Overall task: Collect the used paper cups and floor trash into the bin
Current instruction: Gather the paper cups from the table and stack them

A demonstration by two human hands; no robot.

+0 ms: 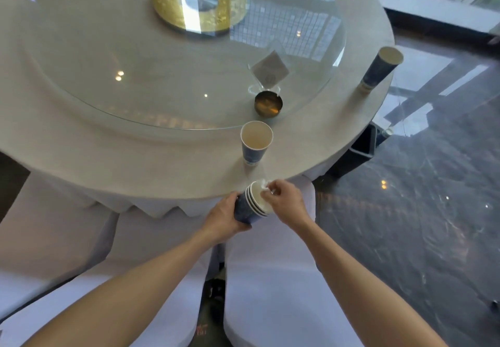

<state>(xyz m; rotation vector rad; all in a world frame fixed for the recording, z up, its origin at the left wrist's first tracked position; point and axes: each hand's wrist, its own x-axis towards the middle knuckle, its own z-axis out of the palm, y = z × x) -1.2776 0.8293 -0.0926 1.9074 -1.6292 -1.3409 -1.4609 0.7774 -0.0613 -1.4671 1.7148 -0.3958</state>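
Observation:
My left hand (224, 218) grips a stack of nested blue paper cups (250, 207), tilted with their white rims toward the table. My right hand (284, 200) pinches a small white scrap of tissue (266, 185) at the mouth of the top cup. One blue paper cup (255, 141) stands upright and empty near the table's front edge, just beyond the stack. Another blue paper cup (380, 69) stands at the table's right edge. No bin is in view.
The round table (135, 162) has a white cloth and a glass turntable (162, 76) with a gold centre disc (200, 3). A small brass ashtray (267, 103) and a clear card stand (269, 72) sit on the glass. White-covered chairs (270, 279) stand below me; dark glossy floor (419, 211) lies right.

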